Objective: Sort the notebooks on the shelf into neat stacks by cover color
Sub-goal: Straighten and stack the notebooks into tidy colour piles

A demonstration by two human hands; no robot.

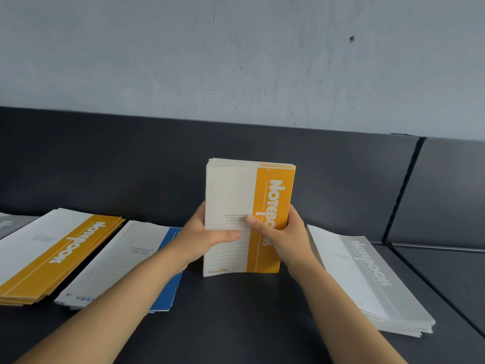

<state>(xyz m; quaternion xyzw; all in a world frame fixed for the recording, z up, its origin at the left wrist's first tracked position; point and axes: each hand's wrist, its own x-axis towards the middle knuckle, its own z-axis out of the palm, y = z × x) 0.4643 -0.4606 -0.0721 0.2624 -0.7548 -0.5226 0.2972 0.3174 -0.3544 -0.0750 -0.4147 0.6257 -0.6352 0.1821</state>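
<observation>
A bundle of yellow-banded notebooks stands upright on its lower edge on the dark shelf, cover facing me. My left hand grips its left side with the thumb across the cover. My right hand grips its right side, thumb on the yellow band. A stack of yellow notebooks lies flat at the left. Beside it lies a stack of blue notebooks, partly hidden by my left forearm. A stack of grey notebooks lies flat at the right.
A grey cover shows at the far left edge. A dark back panel rises behind the shelf, under a pale wall. A seam divides this shelf from another section on the right.
</observation>
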